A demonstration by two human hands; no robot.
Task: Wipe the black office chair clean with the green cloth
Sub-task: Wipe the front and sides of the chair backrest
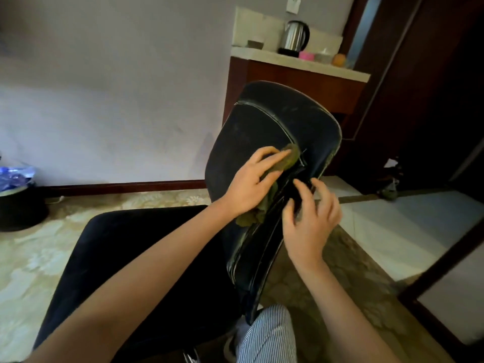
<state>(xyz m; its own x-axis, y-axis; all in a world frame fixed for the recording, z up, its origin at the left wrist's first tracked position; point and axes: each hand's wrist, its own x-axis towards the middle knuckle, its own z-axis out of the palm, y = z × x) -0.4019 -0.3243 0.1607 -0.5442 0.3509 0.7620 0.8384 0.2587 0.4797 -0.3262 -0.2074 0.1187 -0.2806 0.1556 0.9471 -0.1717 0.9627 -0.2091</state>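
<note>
Pressing green cloth [287, 160] onto chair [259, 121], left hand [248, 188] flat-fingered; right hand [311, 224] seemingly clasping edge.

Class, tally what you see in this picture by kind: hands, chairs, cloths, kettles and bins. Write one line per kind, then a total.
Hands: 2, left hand and right hand
Chairs: 1, black office chair
Cloths: 1, green cloth
Kettles: 1, kettle
Bins: 1, black bin
Total: 6

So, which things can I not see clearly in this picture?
Head view only.
green cloth: its middle lies under the left hand.
black office chair: base hidden below the seat and forearms.
Backrest edge: partly covered by the right hand.
Items beside the kettle: too small, blurred.
</note>
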